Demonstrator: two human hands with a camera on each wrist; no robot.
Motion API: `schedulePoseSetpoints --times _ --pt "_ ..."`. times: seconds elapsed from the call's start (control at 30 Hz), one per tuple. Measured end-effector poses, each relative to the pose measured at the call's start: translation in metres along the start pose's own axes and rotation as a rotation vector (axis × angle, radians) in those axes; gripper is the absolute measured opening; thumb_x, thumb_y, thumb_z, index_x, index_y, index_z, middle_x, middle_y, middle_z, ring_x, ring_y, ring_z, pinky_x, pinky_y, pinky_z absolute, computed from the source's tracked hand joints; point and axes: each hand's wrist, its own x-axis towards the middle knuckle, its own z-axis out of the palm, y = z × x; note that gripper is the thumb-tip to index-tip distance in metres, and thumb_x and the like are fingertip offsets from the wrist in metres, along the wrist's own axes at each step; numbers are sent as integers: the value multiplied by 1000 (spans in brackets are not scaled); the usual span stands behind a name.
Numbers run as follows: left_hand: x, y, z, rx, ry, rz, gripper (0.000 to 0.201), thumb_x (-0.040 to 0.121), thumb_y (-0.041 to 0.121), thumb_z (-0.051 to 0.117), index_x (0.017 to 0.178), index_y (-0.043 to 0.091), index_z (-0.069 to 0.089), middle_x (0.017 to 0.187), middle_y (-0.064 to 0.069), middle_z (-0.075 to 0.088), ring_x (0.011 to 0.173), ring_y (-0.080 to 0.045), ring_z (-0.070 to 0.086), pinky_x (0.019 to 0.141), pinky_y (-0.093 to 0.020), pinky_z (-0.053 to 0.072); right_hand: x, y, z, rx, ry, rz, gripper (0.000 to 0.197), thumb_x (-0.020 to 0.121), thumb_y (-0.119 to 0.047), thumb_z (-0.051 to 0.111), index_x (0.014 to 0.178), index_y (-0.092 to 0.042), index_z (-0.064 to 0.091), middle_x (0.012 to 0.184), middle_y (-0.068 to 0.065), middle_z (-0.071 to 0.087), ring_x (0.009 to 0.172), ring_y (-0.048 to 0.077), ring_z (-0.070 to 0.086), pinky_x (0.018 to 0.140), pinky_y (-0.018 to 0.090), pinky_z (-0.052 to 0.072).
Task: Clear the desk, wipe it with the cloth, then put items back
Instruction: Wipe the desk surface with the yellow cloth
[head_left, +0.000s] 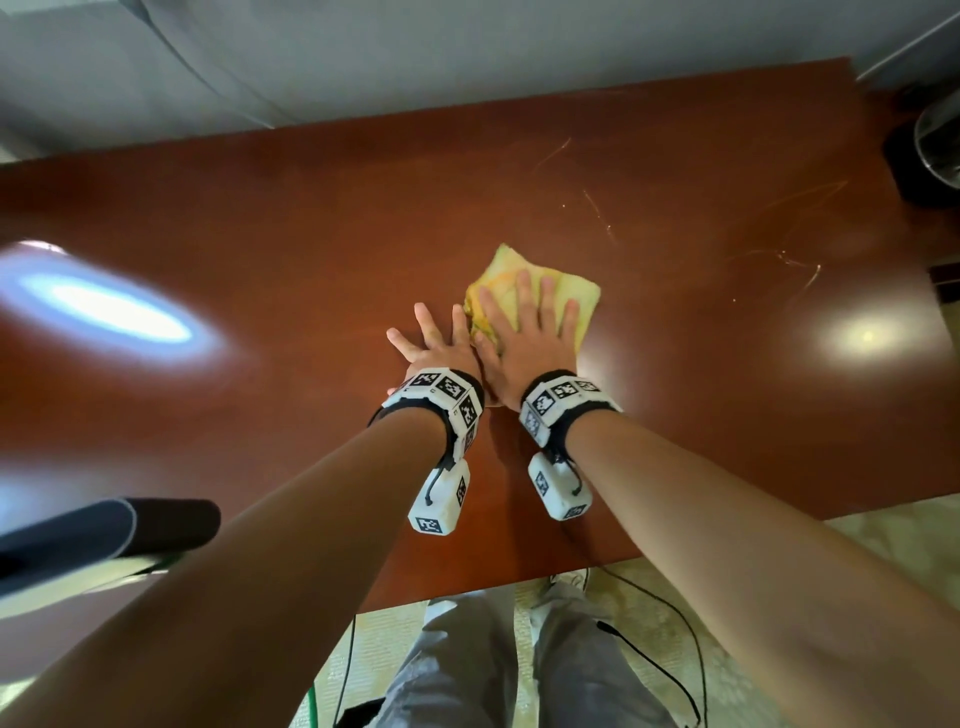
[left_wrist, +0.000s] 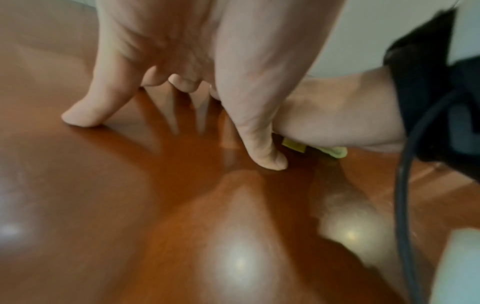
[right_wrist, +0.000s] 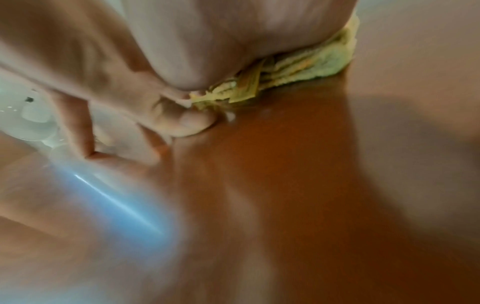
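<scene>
A folded yellow cloth (head_left: 563, 291) lies near the middle of the glossy brown desk (head_left: 260, 234). My right hand (head_left: 524, 338) presses flat on it, fingers straight and spread. The right wrist view shows the palm on the cloth (right_wrist: 298, 70) and the thumb at the cloth's edge. My left hand (head_left: 439, 345) lies flat on the bare desk just left of the right hand, fingers spread and touching wood. In the left wrist view the left hand (left_wrist: 182, 86) rests its fingertips on the desk (left_wrist: 103, 205), and a corner of the cloth (left_wrist: 336, 151) peeks from under the right hand.
A dark stand with a glass vessel (head_left: 930, 150) sits beyond the desk's far right corner. A black padded object (head_left: 104, 530) overlaps the near left edge. Fine scratches (head_left: 789, 260) mark the desk's right part. Cables (head_left: 670, 623) run on the floor by my legs.
</scene>
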Motion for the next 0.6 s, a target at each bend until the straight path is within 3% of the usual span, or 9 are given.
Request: schedulePoseSetpoints --times 0.07,0.2,0.33,0.43,0.6 --pt "3 -2 1 1 -2 -1 116 84 42 69 152 32 -24 157 -8 -36 141 -51 -26 104 -79 18 -1 -5 4 -4 3 -24 57 102 -54 13 156 -44 -3 166 8 -13 151 36 -16 118 61 -7" --pt "-19 -1 -8 -24 -4 11 131 74 67 70 148 30 -32 154 -17 -37 141 -54 -21 110 -71 21 5 21 -6 -34 -8 -79 56 102 -59 11 156 -47 1 167 2 -14 152 29 -15 119 56 -10" --pt "-28 -3 -11 -71 -9 9 134 70 70 71 148 31 -31 155 -14 -38 141 -55 -19 107 -71 27 26 67 -25 35 -43 169 57 102 -58 8 156 -46 -5 164 2 -23 150 31 -21 119 57 -12" --pt "-30 -1 -11 -89 -22 8 135 70 69 73 147 33 -32 154 -11 -40 141 -54 -20 102 -71 34 32 93 -34 51 -57 290 57 102 -56 10 157 -45 -4 165 3 -21 151 30 -20 120 58 -8" --pt "-32 -1 -15 -87 -37 4 135 71 67 74 147 33 -33 154 -11 -40 141 -54 -21 101 -71 36 25 52 -23 75 -4 307 57 103 -53 14 157 -44 -4 165 8 -19 150 35 -19 118 61 -10"
